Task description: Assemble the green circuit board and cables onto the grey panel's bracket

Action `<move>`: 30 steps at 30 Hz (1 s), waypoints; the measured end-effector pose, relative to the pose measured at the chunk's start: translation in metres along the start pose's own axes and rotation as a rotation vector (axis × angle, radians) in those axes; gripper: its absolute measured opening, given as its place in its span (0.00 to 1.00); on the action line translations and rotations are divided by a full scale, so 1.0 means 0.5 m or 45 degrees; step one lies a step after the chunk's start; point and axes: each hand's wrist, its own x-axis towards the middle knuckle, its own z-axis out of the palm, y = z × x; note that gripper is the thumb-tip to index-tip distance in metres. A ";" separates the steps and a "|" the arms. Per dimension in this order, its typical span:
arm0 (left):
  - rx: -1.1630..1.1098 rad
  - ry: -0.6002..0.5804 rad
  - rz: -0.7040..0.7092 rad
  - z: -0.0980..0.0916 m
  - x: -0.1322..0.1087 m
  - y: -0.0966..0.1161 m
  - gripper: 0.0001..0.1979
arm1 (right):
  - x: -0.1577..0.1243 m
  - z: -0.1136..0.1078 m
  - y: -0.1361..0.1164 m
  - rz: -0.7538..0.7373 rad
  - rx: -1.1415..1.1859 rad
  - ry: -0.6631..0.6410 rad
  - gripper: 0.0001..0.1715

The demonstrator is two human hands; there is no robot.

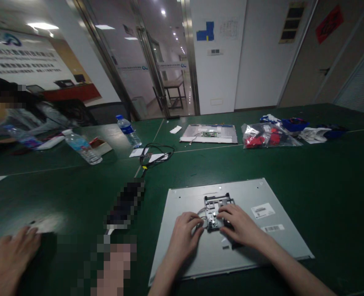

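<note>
A flat silver-grey display panel (191,201) lies back side up in front of me. Near its middle sits a black bracket (219,200) carrying a small board with metal parts. My left hand (184,234) is at the bracket's left side, thumb and index finger drawn together beside thin grey cables (202,211); what is between the fingertips is hidden. On the bracket's right side rests my right hand (239,224), fingers bent over its edge and the thumb lower down. Two white labels (263,210) are stuck on the panel's right part.
Another person's hand (13,257) rests on the green table at left. A pixelated dark device (126,203) lies nearby, with a coiled black cable (157,154) beyond. Farther back are water bottles (82,146), a second panel (225,133) and a clear bag (268,135) with red items.
</note>
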 end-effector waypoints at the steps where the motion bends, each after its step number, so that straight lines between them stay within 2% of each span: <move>1: -0.001 -0.001 0.002 0.001 0.000 0.000 0.07 | 0.000 0.000 0.000 -0.003 0.000 0.001 0.19; 12: 0.000 0.013 0.028 0.002 -0.003 0.000 0.09 | -0.002 -0.004 -0.002 -0.022 -0.004 0.012 0.20; 19: 0.005 0.075 0.037 -0.004 -0.010 0.003 0.09 | -0.008 0.004 0.000 -0.034 -0.009 0.025 0.19; 26: 0.012 0.168 0.070 -0.015 -0.023 0.022 0.09 | -0.022 0.006 -0.007 -0.028 -0.009 0.038 0.20; 30: 0.065 0.222 0.138 -0.024 -0.042 0.050 0.12 | -0.028 0.007 -0.012 -0.049 -0.009 0.037 0.19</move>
